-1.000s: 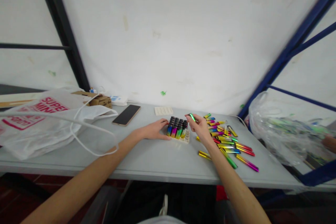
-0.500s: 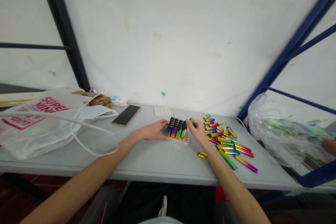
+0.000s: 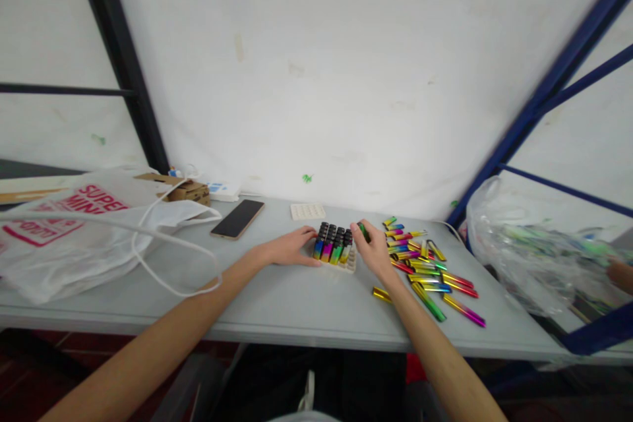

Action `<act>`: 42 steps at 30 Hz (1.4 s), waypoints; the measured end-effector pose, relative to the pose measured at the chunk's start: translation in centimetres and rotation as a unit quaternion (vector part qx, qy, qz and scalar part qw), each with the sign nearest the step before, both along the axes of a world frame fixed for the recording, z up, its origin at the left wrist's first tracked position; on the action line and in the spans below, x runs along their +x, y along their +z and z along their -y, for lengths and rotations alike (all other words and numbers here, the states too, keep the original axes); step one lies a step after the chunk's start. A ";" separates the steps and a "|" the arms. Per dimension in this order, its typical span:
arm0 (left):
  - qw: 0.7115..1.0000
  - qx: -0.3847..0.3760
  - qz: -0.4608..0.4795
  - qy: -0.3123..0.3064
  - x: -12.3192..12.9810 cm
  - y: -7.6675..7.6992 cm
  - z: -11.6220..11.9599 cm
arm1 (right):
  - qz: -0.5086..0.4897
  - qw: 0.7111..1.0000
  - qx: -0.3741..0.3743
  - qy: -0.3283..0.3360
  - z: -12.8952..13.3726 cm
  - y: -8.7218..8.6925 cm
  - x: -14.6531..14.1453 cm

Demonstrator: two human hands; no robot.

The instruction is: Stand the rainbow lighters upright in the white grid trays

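Right now the right hand point(image 3: 374, 252) has its fingers point(image 3: 357, 238) pinched shut on one green tube point(image 3: 364, 231), held at the far right corner of the tray point(image 3: 350, 265). The left hand point(image 3: 288, 247) lies flat against the tray's left side, fingers loosely spread and gripping nothing, only steadying it.

Judging by the tray, most of the work is done: upright tubes with black caps point(image 3: 334, 242) fill nearly all of it, and a few bare holes show along the near right edge. Much is left as well, since a loose heap of tubes point(image 3: 424, 267) lies just right of the right hand, and one gold tube point(image 3: 381, 293) sits apart, nearer the edge.

Further out on the grey desk point(image 3: 277, 303), a second, unfilled tray point(image 3: 307, 210) rests by the wall, a phone point(image 3: 238, 217) lies face up to the left, and beyond it sit a small carton point(image 3: 182, 187) and a white bag point(image 3: 84, 227) with red lettering. A clear bag point(image 3: 534, 250) slumps at the right. Behind stands a stained white wall point(image 3: 316, 66), framed by a black post point(image 3: 121, 59) and blue bars point(image 3: 558, 79). Another person's hand point(image 3: 622, 271) shows at the far right edge.
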State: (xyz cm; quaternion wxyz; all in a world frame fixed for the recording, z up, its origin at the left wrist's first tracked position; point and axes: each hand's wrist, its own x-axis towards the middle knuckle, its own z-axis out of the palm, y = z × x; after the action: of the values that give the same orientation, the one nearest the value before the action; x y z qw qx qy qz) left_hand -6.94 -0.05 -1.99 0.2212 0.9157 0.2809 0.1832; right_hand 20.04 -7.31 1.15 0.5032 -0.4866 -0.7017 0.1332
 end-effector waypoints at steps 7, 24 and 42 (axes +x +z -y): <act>1.000 -0.003 0.009 -0.006 0.0 -0.1 -0.1 | 0.000 0.996 0.016 0.087 0.8 0.3 0.3; 1.000 -0.009 0.009 -0.006 0.0 0.2 0.2 | 0.007 0.989 0.108 0.099 0.0 -0.8 -0.3; 1.000 -0.009 0.006 -0.002 0.1 0.0 0.1 | 0.057 0.984 0.116 0.122 0.4 -1.1 0.1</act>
State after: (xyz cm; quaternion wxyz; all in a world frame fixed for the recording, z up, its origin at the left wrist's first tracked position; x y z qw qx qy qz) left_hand -6.87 -0.17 -2.03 0.2316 0.9131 0.2795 0.1855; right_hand 20.11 -7.67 0.10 0.4951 -0.3429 -0.7940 0.0831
